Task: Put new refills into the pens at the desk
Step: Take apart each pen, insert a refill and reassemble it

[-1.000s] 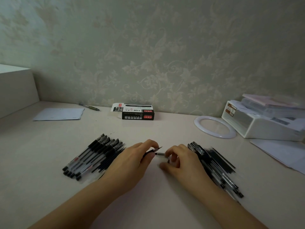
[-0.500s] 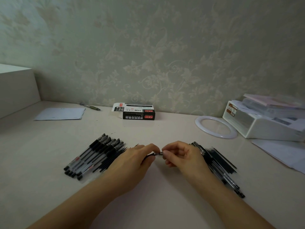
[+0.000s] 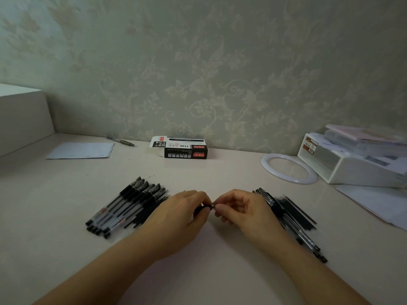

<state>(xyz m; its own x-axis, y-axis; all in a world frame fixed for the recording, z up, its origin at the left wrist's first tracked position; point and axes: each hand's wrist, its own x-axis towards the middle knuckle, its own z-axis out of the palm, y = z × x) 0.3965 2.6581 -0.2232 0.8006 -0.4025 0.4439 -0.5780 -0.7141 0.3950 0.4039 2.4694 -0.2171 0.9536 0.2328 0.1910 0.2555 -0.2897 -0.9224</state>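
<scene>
On the pale beige table (image 3: 209, 172), two piles of black-and-clear plastic pens lie: one left (image 3: 125, 208), one right (image 3: 290, 221); too overlapped to count. Between them, the left hand (image 3: 178, 219) grips one black pen (image 3: 203, 208), whose tip the right hand (image 3: 244, 210) pinches.

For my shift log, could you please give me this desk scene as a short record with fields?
left hand: holds pen
right hand: pinches the pen's tip end
left pile: pens, beside left hand
right pile: pens and refills, beside right hand
box: at the wall
ring: flat, right rear
</scene>
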